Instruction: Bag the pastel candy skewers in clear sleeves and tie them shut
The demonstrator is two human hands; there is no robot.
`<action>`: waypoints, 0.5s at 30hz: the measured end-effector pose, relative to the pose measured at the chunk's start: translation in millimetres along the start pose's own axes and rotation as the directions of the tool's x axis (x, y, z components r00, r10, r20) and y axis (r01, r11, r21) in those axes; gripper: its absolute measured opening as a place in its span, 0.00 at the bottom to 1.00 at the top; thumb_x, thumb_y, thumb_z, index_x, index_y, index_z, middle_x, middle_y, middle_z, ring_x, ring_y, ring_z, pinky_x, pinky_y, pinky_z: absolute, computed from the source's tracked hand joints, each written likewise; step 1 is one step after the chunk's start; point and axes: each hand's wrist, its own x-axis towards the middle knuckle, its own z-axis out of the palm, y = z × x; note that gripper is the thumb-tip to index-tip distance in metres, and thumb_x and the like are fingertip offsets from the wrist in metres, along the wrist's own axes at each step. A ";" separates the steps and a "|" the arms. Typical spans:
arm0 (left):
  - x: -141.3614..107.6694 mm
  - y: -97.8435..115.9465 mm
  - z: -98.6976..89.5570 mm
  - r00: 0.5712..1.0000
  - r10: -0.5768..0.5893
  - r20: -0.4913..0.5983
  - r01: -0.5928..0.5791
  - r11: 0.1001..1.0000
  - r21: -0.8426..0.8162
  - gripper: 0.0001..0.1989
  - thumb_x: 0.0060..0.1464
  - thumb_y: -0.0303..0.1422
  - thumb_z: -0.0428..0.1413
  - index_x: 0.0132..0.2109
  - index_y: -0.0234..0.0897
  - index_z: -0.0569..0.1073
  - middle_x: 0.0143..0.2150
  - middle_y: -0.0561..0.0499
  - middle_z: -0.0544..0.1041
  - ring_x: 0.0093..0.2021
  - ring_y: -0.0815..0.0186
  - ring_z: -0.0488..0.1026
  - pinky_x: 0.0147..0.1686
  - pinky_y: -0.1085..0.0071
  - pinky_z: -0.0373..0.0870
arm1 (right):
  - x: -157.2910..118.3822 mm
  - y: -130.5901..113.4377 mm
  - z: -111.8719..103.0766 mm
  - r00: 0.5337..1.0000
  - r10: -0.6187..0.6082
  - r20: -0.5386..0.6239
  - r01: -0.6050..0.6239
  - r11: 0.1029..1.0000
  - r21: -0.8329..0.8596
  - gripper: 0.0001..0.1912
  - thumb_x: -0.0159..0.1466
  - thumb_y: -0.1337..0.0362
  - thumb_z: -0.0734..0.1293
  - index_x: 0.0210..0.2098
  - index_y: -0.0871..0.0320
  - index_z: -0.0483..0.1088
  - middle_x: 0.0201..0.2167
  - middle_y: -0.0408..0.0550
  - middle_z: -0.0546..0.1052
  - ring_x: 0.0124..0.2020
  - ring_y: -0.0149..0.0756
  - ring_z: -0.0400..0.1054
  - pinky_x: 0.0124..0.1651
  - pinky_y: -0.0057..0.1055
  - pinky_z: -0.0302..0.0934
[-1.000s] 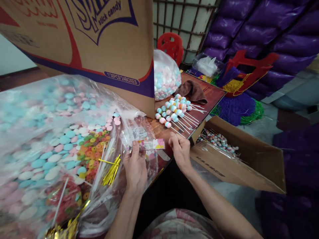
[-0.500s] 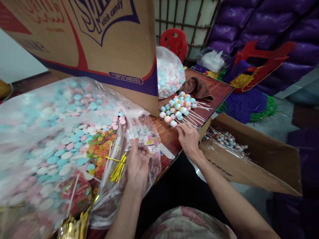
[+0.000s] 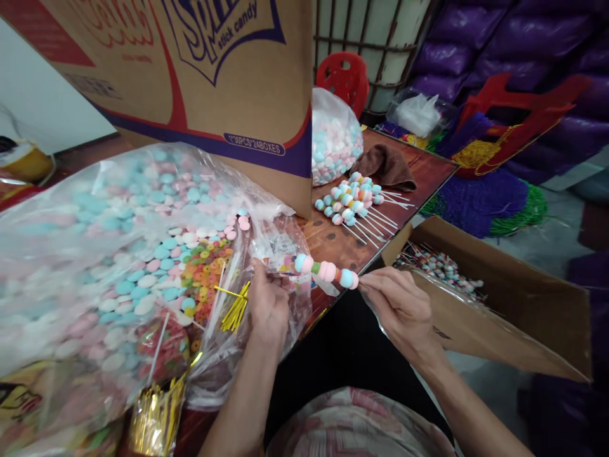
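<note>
My right hand [image 3: 399,304] pinches the stick end of a marshmallow skewer [image 3: 327,271], strung with blue and pink pieces and small green and orange rings. The skewer lies level, its far end pointing at my left hand [image 3: 269,298]. Between thumb and curled fingers, that hand grips a small clear printed wrapper [image 3: 281,263], partly hidden behind the fingers. Gold twist ties [image 3: 236,309] lie just left of it on a large clear bag [image 3: 157,209] of marshmallows. Several finished skewers [image 3: 349,200] rest in a row on the table [image 3: 328,238], sticks toward me.
A tall carton [image 3: 228,95] stands behind the bag. Gummy rings [image 3: 204,273] lie among the marshmallows. To the right, an open cardboard box [image 3: 537,304] contains many skewers. A brown cloth [image 3: 387,166], a second marshmallow bag [image 3: 335,136] and a red chair [image 3: 343,79] are farther back.
My right hand has lifted one skewer from the row and brought it toward me, close to my left hand. My left hand stays near the same place. The view has shifted slightly.
</note>
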 end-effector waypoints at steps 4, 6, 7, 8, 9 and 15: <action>-3.2 -1.4 -3.6 0.991 0.103 0.090 -0.109 0.993 0.055 0.14 0.57 0.44 0.61 0.37 0.36 0.75 0.33 0.52 0.78 0.33 0.69 0.75 0.35 0.73 0.70 | 2.3 -0.1 -8.1 0.993 -0.114 0.044 0.119 0.981 -0.151 0.06 0.67 0.73 0.66 0.38 0.56 0.74 0.32 0.46 0.78 0.32 0.34 0.70 0.38 0.37 0.55; -3.6 -1.8 -4.1 0.979 0.171 0.112 -0.180 0.980 0.081 0.14 0.56 0.44 0.62 0.37 0.36 0.75 0.35 0.52 0.78 0.35 0.68 0.75 0.37 0.71 0.71 | 3.7 0.0 -12.4 0.986 -0.150 0.075 0.162 0.967 -0.196 0.07 0.68 0.72 0.65 0.38 0.57 0.74 0.31 0.46 0.78 0.32 0.34 0.69 0.38 0.37 0.53; -3.5 -2.1 -4.1 0.972 0.205 0.114 -0.216 0.972 0.096 0.14 0.55 0.44 0.62 0.38 0.36 0.75 0.36 0.51 0.78 0.36 0.68 0.75 0.38 0.70 0.71 | 4.3 0.1 -14.3 0.982 -0.162 0.093 0.178 0.962 -0.207 0.07 0.68 0.72 0.65 0.37 0.57 0.74 0.31 0.46 0.78 0.31 0.33 0.69 0.38 0.37 0.53; -3.3 -2.5 -4.0 0.964 0.241 0.112 -0.254 0.961 0.111 0.15 0.55 0.44 0.62 0.38 0.36 0.75 0.37 0.51 0.78 0.36 0.68 0.75 0.39 0.70 0.71 | 4.9 0.1 -15.8 0.980 -0.163 0.113 0.183 0.960 -0.209 0.07 0.69 0.72 0.65 0.38 0.56 0.74 0.31 0.46 0.78 0.31 0.33 0.68 0.39 0.37 0.53; -3.1 -3.2 -3.9 0.955 0.275 0.112 -0.289 0.949 0.126 0.15 0.55 0.45 0.62 0.38 0.36 0.75 0.37 0.51 0.78 0.36 0.69 0.74 0.39 0.71 0.70 | 5.3 0.1 -16.8 0.979 -0.156 0.133 0.180 0.963 -0.201 0.07 0.69 0.71 0.64 0.38 0.57 0.74 0.31 0.46 0.78 0.31 0.33 0.68 0.39 0.37 0.53; -5.1 -11.9 -5.5 0.883 0.450 0.136 -0.470 0.841 0.270 0.22 0.52 0.50 0.62 0.27 0.37 0.66 0.25 0.58 0.65 0.28 0.72 0.66 0.32 0.75 0.65 | 3.1 -3.2 -9.4 0.975 -0.075 0.208 0.099 0.989 -0.109 0.07 0.70 0.69 0.64 0.39 0.58 0.75 0.30 0.44 0.75 0.31 0.31 0.66 0.37 0.34 0.51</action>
